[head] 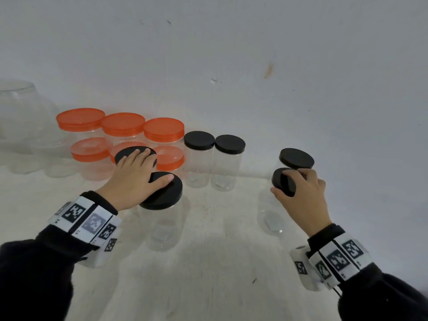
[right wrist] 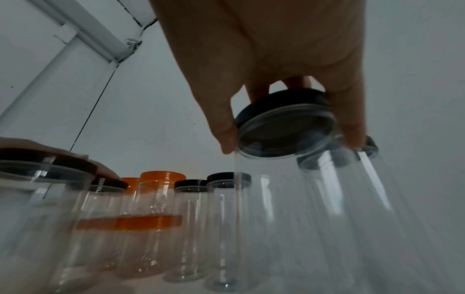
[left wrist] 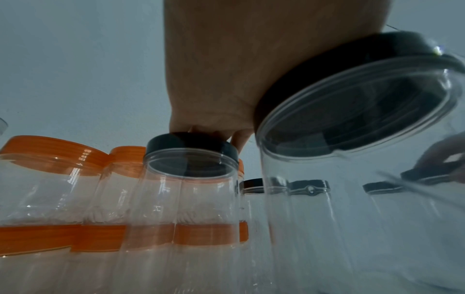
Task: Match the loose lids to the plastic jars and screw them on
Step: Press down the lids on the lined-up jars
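My left hand (head: 150, 167) lies flat across two black-lidded clear jars. Its straight fingers rest on the farther black lid (head: 129, 152), and the thumb on the nearer black lid (head: 165, 193) of a tall jar (head: 163, 228). In the left wrist view the palm (left wrist: 214, 69) sits above both lids (left wrist: 352, 65). My right hand (head: 298, 188) grips a black lid (head: 281, 181) from above on a tilted clear jar (head: 269, 218). In the right wrist view the fingers (right wrist: 226, 127) curl round that lid (right wrist: 284, 119). Another black-lidded jar (head: 296, 158) stands just behind it.
Orange-lidded jars (head: 122, 126) stand stacked in two tiers at the back left. Two more black-lidded jars (head: 199, 140) stand beside them against the wall. A large clear container (head: 20, 107) is at the far left. The pale tabletop (head: 220, 262) stretches toward me.
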Available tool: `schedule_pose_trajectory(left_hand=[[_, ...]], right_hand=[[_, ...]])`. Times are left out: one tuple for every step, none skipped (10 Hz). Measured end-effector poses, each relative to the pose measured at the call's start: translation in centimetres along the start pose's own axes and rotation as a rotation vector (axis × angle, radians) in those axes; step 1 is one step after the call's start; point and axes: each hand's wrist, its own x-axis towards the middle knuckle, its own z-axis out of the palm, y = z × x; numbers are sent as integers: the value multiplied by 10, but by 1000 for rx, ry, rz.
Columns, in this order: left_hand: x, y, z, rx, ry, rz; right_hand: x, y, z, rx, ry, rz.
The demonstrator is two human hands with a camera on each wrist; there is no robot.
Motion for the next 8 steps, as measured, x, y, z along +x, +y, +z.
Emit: schedule_pose_trajectory(left_hand=[[0, 1, 0, 2, 0, -3], [-1, 1, -1, 10, -4, -5], [-2, 0, -1, 6, -4, -6], [-2, 1, -1, 2, -5, -10], [-2, 1, -1, 0, -3, -13], [-2, 2, -1, -3, -2, -12], [-2, 2, -2, 3, -2, -16], [-2, 2, -2, 2, -6, -17]], right_hand=[[-1, -8, 7, 47, -76, -186], [5, -15, 15, 12, -274, -344], [14, -18, 26, -43, -267, -366], [22, -21, 35, -203, -163, -350], [38, -19, 47, -290, -62, -341], [51, -23, 51, -304, -22, -312], [62, -22, 54, -333, -29, -324], [74, -19, 58, -337, -32, -335]])
